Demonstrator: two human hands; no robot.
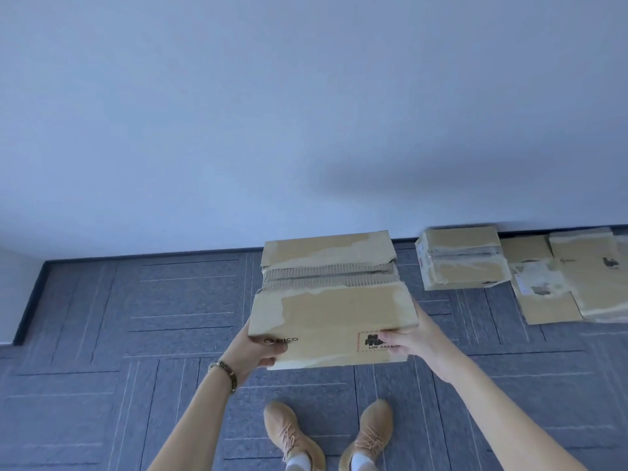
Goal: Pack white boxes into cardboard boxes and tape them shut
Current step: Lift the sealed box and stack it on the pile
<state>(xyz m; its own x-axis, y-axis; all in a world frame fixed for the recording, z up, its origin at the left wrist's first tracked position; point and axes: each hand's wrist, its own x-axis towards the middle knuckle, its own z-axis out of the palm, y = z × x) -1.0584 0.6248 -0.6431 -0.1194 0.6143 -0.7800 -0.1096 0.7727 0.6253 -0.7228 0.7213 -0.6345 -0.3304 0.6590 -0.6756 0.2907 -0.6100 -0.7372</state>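
Head view: two hands' curled fingers [275, 348] grip one cardboard box [331, 300]; perhaps three more boxes [464, 258] beyond

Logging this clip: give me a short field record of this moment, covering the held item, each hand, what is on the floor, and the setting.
held item: cardboard box, flaps closed, top seam torn with corrugation showing, held above the floor
left hand: left hand grips the box's near left corner; beaded bracelet on the wrist
right hand: right hand grips the near right corner
floor items: second closed box by the wall; flattened cardboard to its right
setting: grey carpet tiles, white wall
feet: tan shoes
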